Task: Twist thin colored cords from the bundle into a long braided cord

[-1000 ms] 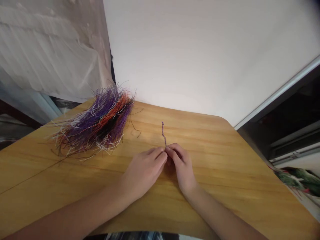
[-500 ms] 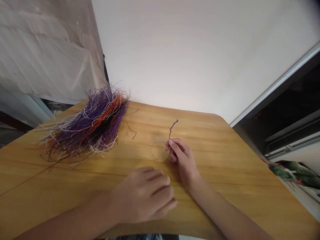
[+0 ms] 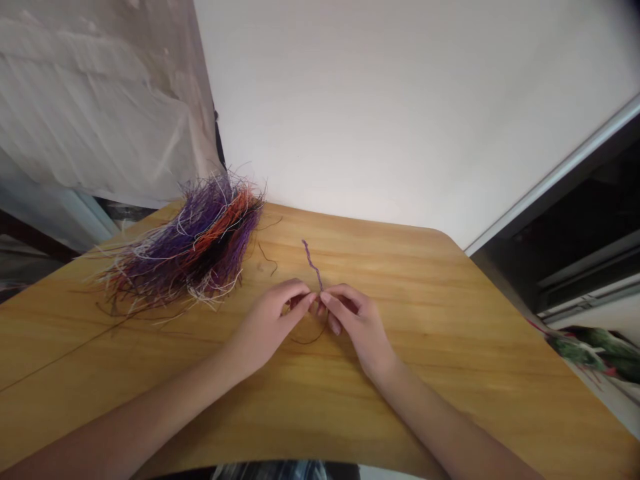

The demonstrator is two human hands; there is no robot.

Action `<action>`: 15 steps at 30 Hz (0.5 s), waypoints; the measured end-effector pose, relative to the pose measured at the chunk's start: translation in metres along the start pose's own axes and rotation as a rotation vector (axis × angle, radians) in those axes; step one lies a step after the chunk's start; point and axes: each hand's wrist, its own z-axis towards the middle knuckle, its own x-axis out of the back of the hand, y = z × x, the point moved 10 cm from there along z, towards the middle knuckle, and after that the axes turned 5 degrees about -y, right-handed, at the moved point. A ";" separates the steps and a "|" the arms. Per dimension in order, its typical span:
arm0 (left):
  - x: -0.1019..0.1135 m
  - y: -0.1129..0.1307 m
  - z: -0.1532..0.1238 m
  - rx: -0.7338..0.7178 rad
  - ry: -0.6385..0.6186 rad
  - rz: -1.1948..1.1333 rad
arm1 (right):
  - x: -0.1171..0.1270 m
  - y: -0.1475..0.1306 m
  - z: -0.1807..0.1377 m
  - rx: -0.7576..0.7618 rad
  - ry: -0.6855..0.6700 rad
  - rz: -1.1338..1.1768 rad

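Observation:
A thin twisted purple cord (image 3: 313,264) rises from between my fingertips, leaning to the left above the table. My right hand (image 3: 357,320) pinches its lower end between thumb and forefinger. Close beside it, my left hand (image 3: 280,317) also has thumb and forefinger pressed together at the cord's base; the strand there is too small to make out, though it seems to be part of the same cord. A fine dark loose thread (image 3: 309,342) hangs in a curve below the two hands.
On the wooden table (image 3: 425,293), a large bundle of purple, orange, black and white strands (image 3: 200,240) lies at the left. A short dark loose strand (image 3: 269,259) rests beside it. A white wall (image 3: 340,113) borders the back edge, with a draped sheet (image 3: 100,120) at far left.
My left hand has moved up from the near table to meet the right at the cord's base, fingers now pinched. The cord has shifted left and now tilts left instead of right.

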 end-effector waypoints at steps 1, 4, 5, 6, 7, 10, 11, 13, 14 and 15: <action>0.001 0.001 0.000 -0.005 0.015 0.019 | 0.000 0.001 0.000 -0.014 -0.006 0.004; 0.004 0.004 -0.001 -0.039 0.049 0.096 | -0.001 0.003 -0.001 -0.053 -0.024 0.022; 0.004 0.004 -0.001 -0.054 0.055 0.129 | -0.002 0.003 -0.002 -0.063 -0.032 0.030; 0.003 0.005 -0.001 -0.069 0.060 0.159 | -0.003 0.004 -0.002 -0.072 -0.042 0.039; 0.003 0.005 -0.001 -0.081 0.065 0.183 | -0.004 0.004 -0.002 -0.080 -0.053 0.049; 0.003 0.005 -0.002 -0.097 0.077 0.221 | -0.007 0.007 -0.002 -0.100 -0.084 0.083; 0.004 0.006 -0.002 -0.099 0.078 0.230 | -0.008 0.008 -0.002 -0.106 -0.092 0.094; 0.004 0.008 -0.002 -0.103 0.080 0.250 | -0.008 0.009 -0.001 -0.113 -0.104 0.116; 0.005 0.009 -0.002 -0.103 0.081 0.254 | -0.007 0.010 -0.001 -0.114 -0.104 0.127; 0.006 0.010 -0.002 -0.102 0.082 0.247 | -0.006 0.010 0.000 -0.113 -0.099 0.138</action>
